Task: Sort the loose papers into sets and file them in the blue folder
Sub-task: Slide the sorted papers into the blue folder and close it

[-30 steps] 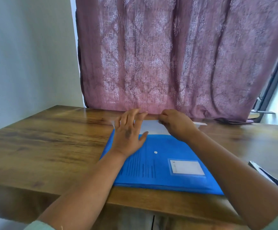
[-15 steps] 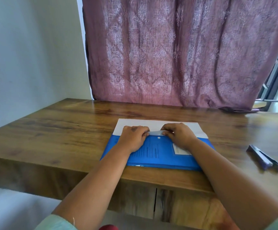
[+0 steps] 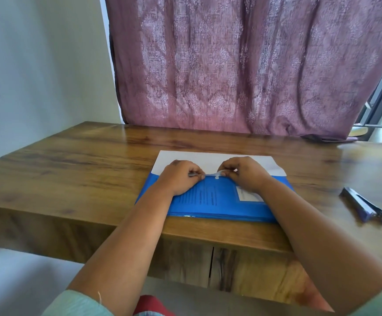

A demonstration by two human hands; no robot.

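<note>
Print on papers [image 3: 204, 197] inside blue folder [image 3: 219, 209] too blurred to read.

Folder [image 3: 210, 197] lies flat on table [image 3: 76, 169], near the front edge, about centre. Paper [image 3: 208, 158] sticks out of the folder's far side and lies on the table behind it. More sheets sit inside the folder, under its cover. Label [image 3: 245, 194] is on the cover, right of centre. Left hand [image 3: 180, 177] rests on the folder's far left part, right hand [image 3: 242, 172] on its far right part; both are at the far edge, with the flap [image 3: 217, 174] between them. Stapler [image 3: 364, 207] lies on the table well right of the folder. Curtain [image 3: 242, 65] hangs behind the table's far edge; wall [image 3: 37, 65] stands to the left.
</note>
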